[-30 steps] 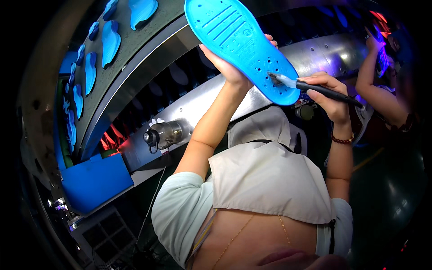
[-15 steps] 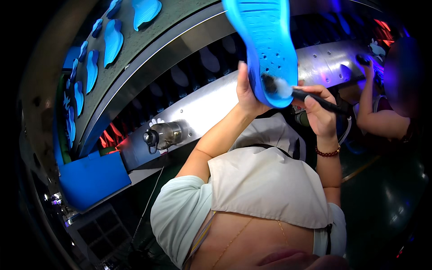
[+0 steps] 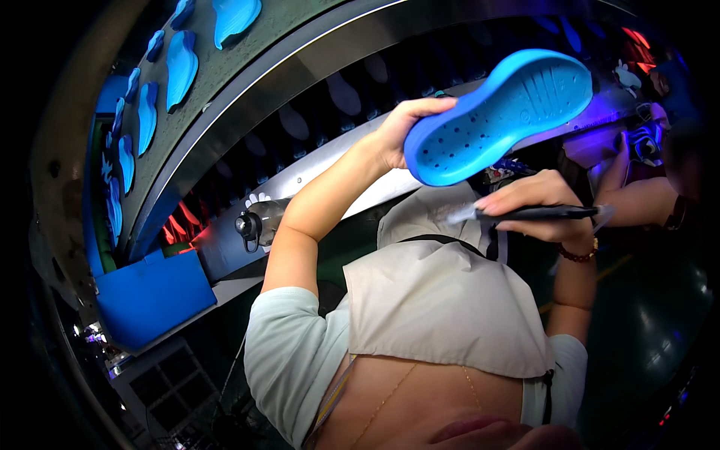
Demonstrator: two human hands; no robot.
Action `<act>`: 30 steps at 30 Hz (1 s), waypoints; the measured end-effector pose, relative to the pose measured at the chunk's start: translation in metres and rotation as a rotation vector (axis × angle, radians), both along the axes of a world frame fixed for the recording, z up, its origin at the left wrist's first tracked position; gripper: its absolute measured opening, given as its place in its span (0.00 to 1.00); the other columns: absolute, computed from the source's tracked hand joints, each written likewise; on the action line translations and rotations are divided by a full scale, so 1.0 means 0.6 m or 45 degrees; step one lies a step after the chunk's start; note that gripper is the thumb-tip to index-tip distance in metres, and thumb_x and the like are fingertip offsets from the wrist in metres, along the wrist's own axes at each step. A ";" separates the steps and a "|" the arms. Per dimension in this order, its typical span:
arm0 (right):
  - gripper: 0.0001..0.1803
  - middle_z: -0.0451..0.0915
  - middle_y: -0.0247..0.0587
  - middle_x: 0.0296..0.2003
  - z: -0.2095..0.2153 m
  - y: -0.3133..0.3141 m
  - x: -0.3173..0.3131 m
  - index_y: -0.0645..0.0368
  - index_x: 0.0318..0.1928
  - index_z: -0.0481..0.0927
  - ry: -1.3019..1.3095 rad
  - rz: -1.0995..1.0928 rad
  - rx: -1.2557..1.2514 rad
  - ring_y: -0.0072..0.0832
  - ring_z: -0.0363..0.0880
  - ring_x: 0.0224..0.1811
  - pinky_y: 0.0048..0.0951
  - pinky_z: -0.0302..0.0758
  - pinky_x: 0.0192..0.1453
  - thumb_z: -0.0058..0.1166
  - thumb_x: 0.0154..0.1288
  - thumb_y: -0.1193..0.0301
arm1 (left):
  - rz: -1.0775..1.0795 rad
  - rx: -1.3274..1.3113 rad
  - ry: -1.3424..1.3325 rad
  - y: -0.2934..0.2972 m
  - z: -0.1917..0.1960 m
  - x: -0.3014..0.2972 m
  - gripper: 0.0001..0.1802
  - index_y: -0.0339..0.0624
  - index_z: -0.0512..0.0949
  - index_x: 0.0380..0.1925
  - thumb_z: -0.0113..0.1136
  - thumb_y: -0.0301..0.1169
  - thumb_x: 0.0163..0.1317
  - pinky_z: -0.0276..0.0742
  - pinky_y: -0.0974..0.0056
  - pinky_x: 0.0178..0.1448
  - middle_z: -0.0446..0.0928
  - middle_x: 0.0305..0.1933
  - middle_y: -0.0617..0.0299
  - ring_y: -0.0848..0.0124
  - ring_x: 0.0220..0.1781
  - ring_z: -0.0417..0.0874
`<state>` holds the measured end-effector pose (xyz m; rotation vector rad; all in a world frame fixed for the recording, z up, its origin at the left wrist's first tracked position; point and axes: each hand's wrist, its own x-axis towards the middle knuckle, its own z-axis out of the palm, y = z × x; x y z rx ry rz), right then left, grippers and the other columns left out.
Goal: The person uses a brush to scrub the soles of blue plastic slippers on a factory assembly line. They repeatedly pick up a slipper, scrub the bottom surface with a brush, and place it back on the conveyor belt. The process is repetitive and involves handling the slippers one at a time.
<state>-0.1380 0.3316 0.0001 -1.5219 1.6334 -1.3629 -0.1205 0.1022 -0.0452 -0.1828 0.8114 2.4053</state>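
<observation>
My left hand (image 3: 396,135) grips a bright blue shoe sole (image 3: 495,120) by one rounded end. The sole is tilted, with its raised rim and its inner face showing; small holes dot one half and ridges line the other. Below it, my right hand (image 3: 536,196) is closed around the black handle of a brush (image 3: 547,213). The pale bristles point left, blurred, and are apart from the sole, in front of my apron (image 3: 442,307).
A belt (image 3: 225,82) carrying several blue soles (image 3: 181,69) curves across the upper left. A dark-capped bottle (image 3: 259,226) stands on the metal ledge (image 3: 300,180). A blue box (image 3: 157,300) sits lower left. Another person's forearm (image 3: 645,201) is at the right.
The sole has swung from upright to slanting up to the right. The brush has come off the sole's inner face and moved down with my right hand.
</observation>
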 end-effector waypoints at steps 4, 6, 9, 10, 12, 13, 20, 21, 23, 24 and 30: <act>0.11 0.79 0.47 0.37 0.000 0.006 -0.022 0.64 0.34 0.77 0.125 -0.176 0.021 0.35 0.78 0.41 0.28 0.74 0.45 0.57 0.46 0.81 | -0.254 -0.021 -0.024 0.004 0.011 -0.009 0.26 0.35 0.70 0.48 0.51 0.39 0.50 0.73 0.61 0.47 0.74 0.44 0.48 0.63 0.40 0.77; 0.11 0.79 0.47 0.37 0.013 0.012 -0.021 0.65 0.34 0.77 0.192 -0.055 0.161 0.35 0.78 0.41 0.28 0.74 0.45 0.56 0.47 0.81 | -0.329 -0.475 0.046 0.011 0.027 0.003 0.28 0.34 0.68 0.50 0.50 0.41 0.51 0.72 0.61 0.48 0.73 0.45 0.47 0.63 0.41 0.77; 0.10 0.78 0.47 0.37 0.029 0.022 -0.033 0.65 0.34 0.77 0.228 -0.092 0.133 0.36 0.78 0.42 0.28 0.74 0.45 0.56 0.47 0.81 | -0.351 -0.480 0.018 -0.002 0.028 0.003 0.33 0.34 0.67 0.51 0.52 0.46 0.50 0.73 0.64 0.47 0.72 0.46 0.46 0.63 0.42 0.77; 0.10 0.78 0.47 0.37 0.032 0.025 -0.036 0.65 0.34 0.77 0.225 -0.203 0.060 0.36 0.78 0.42 0.28 0.74 0.46 0.55 0.48 0.81 | -0.351 -0.450 0.019 -0.002 0.033 0.000 0.33 0.33 0.67 0.51 0.52 0.48 0.50 0.73 0.65 0.47 0.72 0.46 0.46 0.62 0.42 0.77; 0.09 0.78 0.47 0.37 0.008 0.023 -0.039 0.65 0.34 0.77 0.242 -0.203 0.115 0.35 0.78 0.41 0.27 0.74 0.45 0.56 0.48 0.80 | -0.314 -0.414 0.014 -0.004 0.034 -0.001 0.34 0.34 0.68 0.49 0.54 0.49 0.48 0.74 0.65 0.45 0.72 0.46 0.45 0.62 0.41 0.77; 0.09 0.78 0.46 0.37 -0.002 0.025 -0.032 0.64 0.34 0.77 0.253 -0.204 0.149 0.35 0.78 0.41 0.27 0.74 0.45 0.56 0.48 0.79 | -0.311 -0.501 0.056 -0.007 0.031 0.001 0.33 0.34 0.69 0.49 0.53 0.49 0.49 0.74 0.64 0.45 0.72 0.46 0.46 0.62 0.41 0.77; 0.13 0.78 0.47 0.39 0.001 0.054 -0.026 0.63 0.36 0.77 0.175 -0.562 0.054 0.32 0.79 0.38 0.26 0.74 0.42 0.57 0.46 0.82 | -0.108 -0.397 -0.072 -0.030 0.001 -0.007 0.26 0.34 0.73 0.43 0.50 0.44 0.51 0.74 0.61 0.45 0.75 0.41 0.47 0.62 0.37 0.78; 0.13 0.78 0.47 0.39 -0.001 0.058 -0.030 0.64 0.36 0.77 0.036 -0.555 0.208 0.32 0.79 0.39 0.26 0.74 0.43 0.57 0.46 0.83 | -0.141 -0.389 0.015 -0.037 0.003 -0.009 0.26 0.34 0.72 0.44 0.50 0.44 0.51 0.73 0.61 0.47 0.74 0.42 0.46 0.62 0.39 0.78; 0.12 0.79 0.46 0.37 -0.014 0.059 -0.029 0.64 0.35 0.78 0.198 -0.460 0.031 0.32 0.79 0.37 0.25 0.74 0.42 0.57 0.45 0.83 | -0.174 -0.432 0.202 -0.050 0.000 -0.008 0.31 0.32 0.69 0.48 0.50 0.49 0.53 0.72 0.62 0.50 0.73 0.46 0.47 0.62 0.43 0.77; 0.11 0.79 0.46 0.36 -0.012 0.063 -0.022 0.65 0.33 0.78 0.213 -0.424 0.054 0.32 0.79 0.36 0.25 0.74 0.42 0.58 0.43 0.82 | -0.168 -0.435 0.202 -0.055 0.001 -0.007 0.31 0.32 0.69 0.48 0.50 0.49 0.53 0.72 0.62 0.50 0.73 0.46 0.47 0.62 0.43 0.77; 0.10 0.78 0.48 0.35 0.000 0.028 -0.009 0.66 0.33 0.78 0.140 -0.750 -0.187 0.33 0.77 0.41 0.26 0.72 0.44 0.55 0.45 0.83 | 0.299 0.671 0.096 0.000 -0.080 -0.024 0.52 0.42 0.62 0.56 0.24 0.74 0.45 0.60 0.48 0.59 0.64 0.56 0.47 0.55 0.56 0.67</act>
